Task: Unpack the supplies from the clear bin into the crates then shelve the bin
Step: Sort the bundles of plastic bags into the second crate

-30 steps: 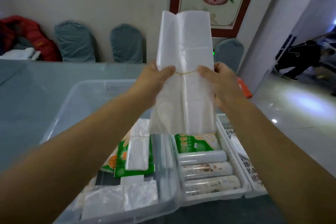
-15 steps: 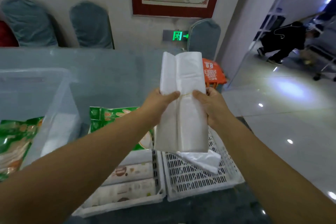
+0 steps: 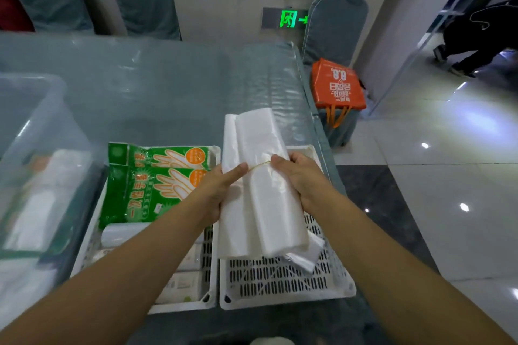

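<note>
Both hands grip 1 banded bundle of white plastic bags (image 3: 260, 190) from its sides, the left hand (image 3: 217, 190) with thumb laid across the front and fingers curled behind, the right hand (image 3: 301, 179) wrapped round the other edge, thumb touching the rubber band (image 3: 259, 166). The bundle hangs tilted over the right white crate (image 3: 283, 288), its lower end just above another white bag (image 3: 305, 256) lying inside. The left white crate (image 3: 208, 274) beside it holds 2 green glove packs (image 3: 134, 190) and some rolls, while the clear bin (image 3: 33, 131) stands at the left on the grey-blue table (image 3: 168, 78).
</note>
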### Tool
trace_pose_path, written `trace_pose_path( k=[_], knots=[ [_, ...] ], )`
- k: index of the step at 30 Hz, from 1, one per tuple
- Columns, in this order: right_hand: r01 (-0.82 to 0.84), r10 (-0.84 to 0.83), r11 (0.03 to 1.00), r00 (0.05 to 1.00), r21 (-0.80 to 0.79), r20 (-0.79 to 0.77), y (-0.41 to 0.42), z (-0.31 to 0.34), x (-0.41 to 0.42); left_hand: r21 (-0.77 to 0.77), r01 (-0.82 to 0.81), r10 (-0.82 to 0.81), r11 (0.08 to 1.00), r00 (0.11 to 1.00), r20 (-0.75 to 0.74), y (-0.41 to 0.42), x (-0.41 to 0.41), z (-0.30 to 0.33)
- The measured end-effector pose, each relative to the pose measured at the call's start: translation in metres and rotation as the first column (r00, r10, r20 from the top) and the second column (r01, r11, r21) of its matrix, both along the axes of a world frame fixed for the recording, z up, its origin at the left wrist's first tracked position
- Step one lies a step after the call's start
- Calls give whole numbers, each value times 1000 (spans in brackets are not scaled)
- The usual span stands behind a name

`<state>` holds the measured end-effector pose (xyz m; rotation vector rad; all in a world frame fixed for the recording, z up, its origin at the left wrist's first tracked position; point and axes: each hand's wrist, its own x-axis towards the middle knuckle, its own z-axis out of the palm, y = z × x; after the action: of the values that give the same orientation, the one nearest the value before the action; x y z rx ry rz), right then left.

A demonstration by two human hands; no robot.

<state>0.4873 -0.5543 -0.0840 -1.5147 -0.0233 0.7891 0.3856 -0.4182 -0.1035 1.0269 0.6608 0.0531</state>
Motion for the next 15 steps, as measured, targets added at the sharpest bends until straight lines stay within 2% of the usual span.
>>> trace_pose_path(
  k=[3, 7, 11, 13, 15],
  knots=[
    [-22, 22, 999, 1000, -40, 9, 3, -8, 2, 34, -10, 10, 999, 1000, 18, -1, 3, -5],
    [-50, 81, 984, 979, -168, 186, 2, -20, -1, 75, -73, 75, 994, 997, -26, -8, 6, -18],
    [-104, 177, 954, 952, -281, 251, -4, -34, -4, 109, -61, 67, 992, 996, -55, -12, 1, -31],
    [-149, 253, 915, 935, -375, 247, -9, -42, -4, 219, -61, 90, 974, 988, -127, -13, 2, -36],
    [-152, 297, 881, 914, -447, 275, -18, -53, -7, 430, -2, 113, 903, 966, -234, -15, 3, -39]
  ],
)
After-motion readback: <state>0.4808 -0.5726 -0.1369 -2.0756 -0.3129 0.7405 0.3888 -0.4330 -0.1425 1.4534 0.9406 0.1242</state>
